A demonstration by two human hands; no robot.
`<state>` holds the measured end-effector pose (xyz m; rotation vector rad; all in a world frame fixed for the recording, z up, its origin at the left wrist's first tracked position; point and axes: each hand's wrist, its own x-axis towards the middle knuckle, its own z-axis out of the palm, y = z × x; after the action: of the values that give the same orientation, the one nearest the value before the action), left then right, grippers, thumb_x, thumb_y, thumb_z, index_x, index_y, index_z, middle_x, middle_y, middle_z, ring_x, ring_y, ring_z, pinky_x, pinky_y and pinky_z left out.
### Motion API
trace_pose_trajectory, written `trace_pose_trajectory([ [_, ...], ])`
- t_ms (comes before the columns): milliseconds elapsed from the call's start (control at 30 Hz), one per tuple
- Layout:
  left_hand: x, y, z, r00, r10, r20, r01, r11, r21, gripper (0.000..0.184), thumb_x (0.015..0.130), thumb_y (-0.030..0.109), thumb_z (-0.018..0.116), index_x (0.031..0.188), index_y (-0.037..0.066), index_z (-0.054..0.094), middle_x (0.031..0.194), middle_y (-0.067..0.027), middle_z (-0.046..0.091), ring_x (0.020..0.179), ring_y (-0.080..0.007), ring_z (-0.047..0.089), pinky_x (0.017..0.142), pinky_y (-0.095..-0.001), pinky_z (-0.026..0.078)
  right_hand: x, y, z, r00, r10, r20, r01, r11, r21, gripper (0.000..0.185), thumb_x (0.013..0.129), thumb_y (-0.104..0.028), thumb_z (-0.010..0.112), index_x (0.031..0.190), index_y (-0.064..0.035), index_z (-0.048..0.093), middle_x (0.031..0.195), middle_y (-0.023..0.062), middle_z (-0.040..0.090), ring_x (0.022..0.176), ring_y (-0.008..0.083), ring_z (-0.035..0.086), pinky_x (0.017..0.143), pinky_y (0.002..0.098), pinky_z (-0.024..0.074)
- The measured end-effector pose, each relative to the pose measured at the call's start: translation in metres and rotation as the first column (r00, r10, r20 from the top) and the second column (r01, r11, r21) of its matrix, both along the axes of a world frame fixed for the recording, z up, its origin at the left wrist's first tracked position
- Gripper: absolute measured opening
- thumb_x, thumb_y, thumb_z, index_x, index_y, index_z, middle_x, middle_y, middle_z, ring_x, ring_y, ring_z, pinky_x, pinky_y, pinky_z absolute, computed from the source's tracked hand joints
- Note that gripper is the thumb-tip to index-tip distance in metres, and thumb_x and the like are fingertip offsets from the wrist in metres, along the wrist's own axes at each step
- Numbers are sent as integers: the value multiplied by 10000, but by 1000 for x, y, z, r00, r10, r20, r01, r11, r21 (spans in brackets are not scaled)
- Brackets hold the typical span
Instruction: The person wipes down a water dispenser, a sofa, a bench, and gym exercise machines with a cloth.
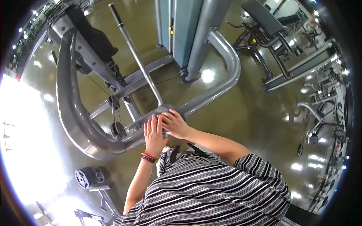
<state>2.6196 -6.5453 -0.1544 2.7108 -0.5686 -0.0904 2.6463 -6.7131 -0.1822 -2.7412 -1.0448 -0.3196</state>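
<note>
My left hand (154, 136) lies with its fingers stretched out on the grey metal frame (207, 96) of a gym machine. Red and dark bead bracelets (148, 157) circle that wrist. Right beside it, partly behind the left fingertips, my right hand (175, 124) rests flat and open on a dark grey padded or covered part (184, 112) of the same frame. A long silver bar (137, 58) with a dark grip at its far end rises just beyond the hands. Neither hand appears to hold anything.
A black backrest (90, 34) stands at upper left, and a blue-grey weight-stack tower (188, 30) ahead. A bench machine (266, 19) is at upper right. Weight plates (87, 177) sit on a rack at lower left. The frame's curved tube (77, 130) bends around my left.
</note>
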Motion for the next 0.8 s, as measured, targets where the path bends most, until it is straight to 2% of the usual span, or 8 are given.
trace_pose_trajectory([
  [100, 17, -44, -3, 999, -40, 2, 39, 991, 132, 1112, 599, 280, 844, 1485, 87, 202, 1434, -214, 355, 1321, -405, 344, 1130, -551, 168, 6, -53, 4, 997, -68, -22, 67, 997, -27, 766, 637, -332, 780, 1310, -152, 460, 1333, 41, 468, 1283, 229, 387, 1097, 481, 231],
  [200, 32, -84, -1, 999, -32, -39, 37, 992, 119, 1117, 612, 304, 844, 1487, 79, 187, 1382, -217, 405, 1326, -401, 342, 1128, -569, 146, 12, -107, 7, 989, -149, -25, 150, 987, 52, 855, 589, -322, 819, 1337, -164, 437, 1330, 27, 470, 1275, 215, 407, 1110, 474, 218],
  [267, 42, -114, 3, 996, -91, -2, 90, 981, 171, 1104, 623, 347, 837, 1479, 64, 200, 1376, -211, 412, 1359, -377, 297, 1128, -575, 124, 19, -144, 8, 980, -196, -22, 196, 981, 9, 878, 578, -328, 825, 1347, -181, 428, 1328, 18, 471, 1275, 213, 411, 1114, 474, 214],
  [467, 72, -207, 0, 982, -188, -8, 187, 976, 110, 1035, 672, 408, 795, 1462, 48, 231, 1393, -196, 409, 1346, -344, 325, 1121, -578, 139, 41, -248, 13, 967, -252, -26, 252, 968, -1, 929, 534, -338, 852, 1350, -229, 422, 1304, -4, 480, 1280, 192, 409, 1122, 489, 208],
  [567, 83, -244, -5, 987, -158, 36, 153, 981, 122, 935, 696, 470, 755, 1419, 57, 330, 1302, -152, 497, 1247, -305, 444, 1081, -536, 252, 51, -296, 13, 955, -294, -34, 294, 956, -2, 945, 515, -338, 864, 1344, -239, 424, 1311, -15, 471, 1289, 191, 399, 1136, 499, 186],
  [667, 87, -259, 1, 999, -41, -10, 42, 995, 91, 834, 707, 520, 721, 1351, 70, 438, 1164, -99, 574, 1097, -264, 544, 992, -459, 363, 64, -341, 13, 944, -314, -100, 315, 949, -2, 952, 499, -319, 880, 1335, -241, 430, 1335, -22, 446, 1335, 202, 347, 1161, 521, 143],
  [700, 87, -256, -11, 979, -88, 182, 77, 995, 66, 766, 719, 540, 704, 1310, 108, 479, 1081, -85, 595, 984, -258, 583, 889, -432, 415, 70, -355, 15, 944, -306, -122, 309, 951, 4, 957, 493, -311, 884, 1333, -241, 431, 1341, -21, 441, 1345, 205, 334, 1163, 526, 139],
  [800, 85, -257, -8, 984, -65, 163, 59, 997, 44, 759, 710, 543, 709, 1293, 104, 500, 1096, -91, 591, 999, -263, 575, 886, -424, 420, 87, -389, 19, 935, -295, -199, 311, 949, 53, 995, 458, -276, 903, 1333, -238, 431, 1369, -16, 422, 1380, 233, 287, 1162, 546, 147],
])
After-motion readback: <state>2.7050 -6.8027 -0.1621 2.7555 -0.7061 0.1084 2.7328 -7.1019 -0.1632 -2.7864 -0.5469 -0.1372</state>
